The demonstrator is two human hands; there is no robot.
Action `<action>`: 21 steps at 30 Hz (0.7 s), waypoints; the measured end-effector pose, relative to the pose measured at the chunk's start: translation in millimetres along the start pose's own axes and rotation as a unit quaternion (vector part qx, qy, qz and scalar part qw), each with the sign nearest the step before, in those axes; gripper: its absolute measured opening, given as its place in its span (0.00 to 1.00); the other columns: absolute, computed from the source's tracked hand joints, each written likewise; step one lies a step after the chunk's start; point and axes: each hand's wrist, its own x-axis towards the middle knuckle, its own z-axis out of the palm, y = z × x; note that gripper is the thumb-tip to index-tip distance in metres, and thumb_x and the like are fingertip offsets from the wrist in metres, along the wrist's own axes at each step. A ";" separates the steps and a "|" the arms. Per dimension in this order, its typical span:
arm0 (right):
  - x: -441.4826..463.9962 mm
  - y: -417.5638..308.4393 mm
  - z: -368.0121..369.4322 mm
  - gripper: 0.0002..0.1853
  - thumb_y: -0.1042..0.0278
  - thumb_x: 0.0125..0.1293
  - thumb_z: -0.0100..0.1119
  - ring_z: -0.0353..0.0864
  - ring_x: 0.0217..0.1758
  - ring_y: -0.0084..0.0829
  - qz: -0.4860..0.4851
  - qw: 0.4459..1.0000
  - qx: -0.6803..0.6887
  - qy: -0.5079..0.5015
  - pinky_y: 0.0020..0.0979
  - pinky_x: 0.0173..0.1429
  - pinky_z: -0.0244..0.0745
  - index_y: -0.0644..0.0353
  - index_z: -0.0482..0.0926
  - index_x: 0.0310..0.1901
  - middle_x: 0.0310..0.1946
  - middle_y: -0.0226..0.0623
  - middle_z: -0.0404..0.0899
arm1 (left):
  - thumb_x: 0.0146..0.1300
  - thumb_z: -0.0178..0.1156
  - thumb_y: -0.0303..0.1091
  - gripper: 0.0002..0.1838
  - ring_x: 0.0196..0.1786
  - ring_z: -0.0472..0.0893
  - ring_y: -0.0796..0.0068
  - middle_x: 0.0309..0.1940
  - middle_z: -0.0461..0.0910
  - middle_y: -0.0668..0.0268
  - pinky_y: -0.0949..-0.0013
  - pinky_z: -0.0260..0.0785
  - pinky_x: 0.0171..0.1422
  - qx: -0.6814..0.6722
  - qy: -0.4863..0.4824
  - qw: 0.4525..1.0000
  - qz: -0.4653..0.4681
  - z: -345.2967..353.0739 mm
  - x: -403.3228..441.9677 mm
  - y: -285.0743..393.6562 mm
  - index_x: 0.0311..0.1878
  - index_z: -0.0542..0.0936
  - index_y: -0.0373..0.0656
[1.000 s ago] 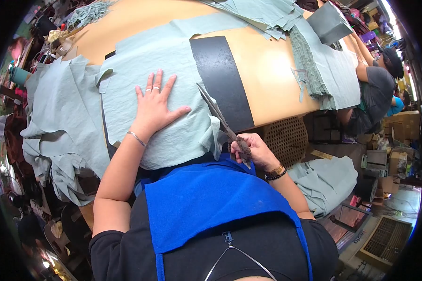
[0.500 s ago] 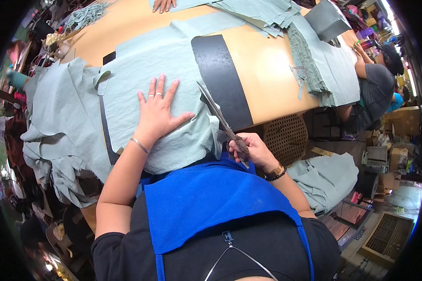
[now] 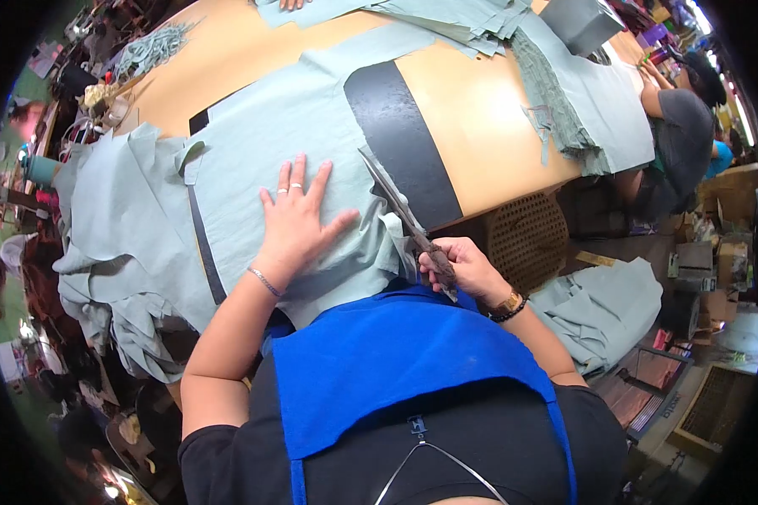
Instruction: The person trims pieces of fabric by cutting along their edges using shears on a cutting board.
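Observation:
Fingers spread, my left hand [image 3: 299, 215] lies flat on a pale green cloth [image 3: 269, 126] at the middle of the table. My right hand [image 3: 463, 268] is closed round the wrapped handles of large scissors [image 3: 406, 215], near the table's front edge. The blades point up and left along the cloth's right edge, where the fabric is rumpled. Under the cloth lies a black board [image 3: 404, 139], showing on its right side and as a strip on its left.
More green cloth [image 3: 135, 219] hangs over the table's left edge. Stacked cloth [image 3: 594, 101] and a grey block [image 3: 577, 25] are at the right, beside a seated person [image 3: 686, 126]. Another person's hand [image 3: 293, 3] is at the far edge. A woven stool [image 3: 526, 240] stands below the table [image 3: 497, 135].
The view has shifted slightly. My left hand stays flat on the cloth and my right hand keeps the scissors. Another person's hand has come into view at the far edge.

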 end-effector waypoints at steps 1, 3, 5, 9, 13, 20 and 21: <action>-1.6 1.5 -0.3 0.11 0.61 0.64 0.63 0.75 0.27 0.15 0.001 1.000 0.004 -0.002 0.20 0.31 0.75 0.62 0.80 0.35 0.27 0.27 0.77 | 0.52 0.52 0.75 0.50 0.76 0.48 0.47 0.74 0.48 0.47 0.28 0.40 0.69 -0.021 -0.009 1.000 0.015 -2.6 7.4 -7.6 0.73 0.58 0.55; -3.5 0.2 3.4 0.12 0.60 0.65 0.63 0.75 0.25 0.15 0.013 1.000 0.004 0.005 0.20 0.29 0.74 0.61 0.80 0.33 0.25 0.26 0.77 | 0.53 0.53 0.73 0.49 0.76 0.48 0.47 0.74 0.49 0.47 0.29 0.41 0.69 -0.061 -0.028 0.997 0.044 -7.6 27.8 -29.7 0.73 0.58 0.55; -2.1 -1.7 4.6 0.12 0.59 0.65 0.63 0.74 0.24 0.15 0.015 1.000 -0.006 0.005 0.20 0.28 0.73 0.61 0.80 0.33 0.24 0.26 0.77 | 0.52 0.54 0.73 0.49 0.76 0.47 0.47 0.74 0.48 0.47 0.30 0.41 0.70 0.006 0.012 0.997 0.075 -8.6 37.7 -39.1 0.73 0.58 0.55; 10.5 -4.2 6.2 0.14 0.56 0.65 0.63 0.74 0.22 0.15 0.015 1.000 -0.009 0.011 0.19 0.27 0.72 0.59 0.79 0.31 0.23 0.26 0.76 | 0.52 0.55 0.72 0.50 0.77 0.45 0.47 0.75 0.45 0.50 0.30 0.40 0.70 0.042 0.021 0.994 0.097 -5.2 37.4 -40.7 0.74 0.56 0.57; 12.5 -9.1 9.2 0.11 0.60 0.65 0.61 0.75 0.23 0.16 0.013 1.000 0.011 0.013 0.20 0.29 0.73 0.59 0.79 0.33 0.25 0.27 0.77 | 0.52 0.56 0.72 0.50 0.77 0.44 0.50 0.76 0.44 0.52 0.31 0.39 0.71 0.040 0.032 0.995 0.087 -0.2 25.8 -33.7 0.74 0.57 0.56; 0.2 0.2 5.0 0.11 0.60 0.65 0.62 0.74 0.25 0.15 0.009 1.000 0.003 -0.004 0.19 0.30 0.73 0.60 0.80 0.35 0.27 0.25 0.77 | 0.50 0.56 0.74 0.52 0.77 0.44 0.48 0.75 0.45 0.49 0.30 0.35 0.71 0.026 0.036 0.996 0.083 1.9 17.5 -27.5 0.73 0.58 0.55; 0.2 0.7 4.9 0.11 0.59 0.65 0.62 0.74 0.25 0.15 0.007 1.000 0.018 -0.006 0.19 0.29 0.73 0.60 0.80 0.34 0.27 0.25 0.77 | 0.50 0.56 0.74 0.52 0.77 0.44 0.47 0.75 0.45 0.48 0.30 0.35 0.71 0.023 0.038 0.995 0.084 1.9 16.6 -26.2 0.73 0.58 0.55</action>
